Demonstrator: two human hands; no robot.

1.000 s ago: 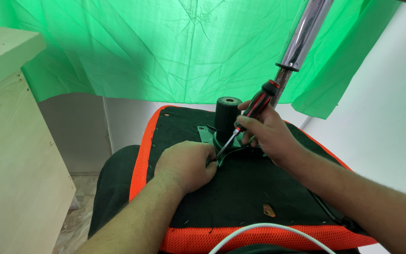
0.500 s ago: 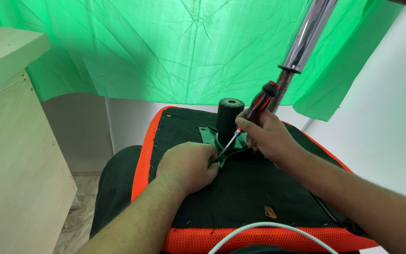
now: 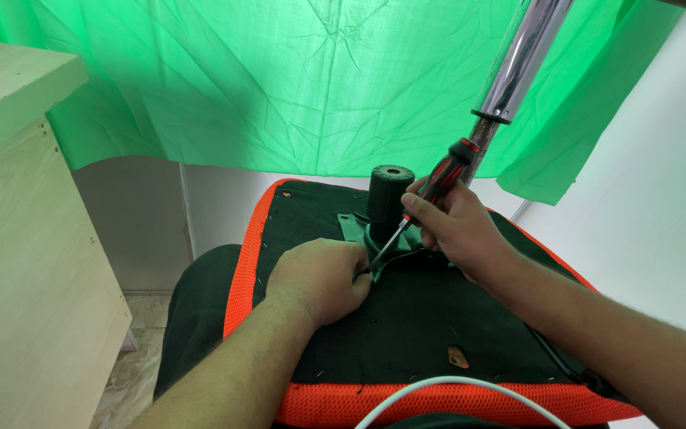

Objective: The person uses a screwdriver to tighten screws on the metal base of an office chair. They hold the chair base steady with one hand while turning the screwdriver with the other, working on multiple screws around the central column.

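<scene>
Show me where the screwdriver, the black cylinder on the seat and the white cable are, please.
screwdriver [image 3: 448,176], head view, on its red and black handle.
black cylinder [image 3: 391,193], head view, on its side wall below the open top.
white cable [image 3: 454,384], head view, on the top of its arc.

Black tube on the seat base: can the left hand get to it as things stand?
Probably yes. The left hand rests on the seat base close to the black tube, but the screwdriver and right hand crowd its right side.
</scene>
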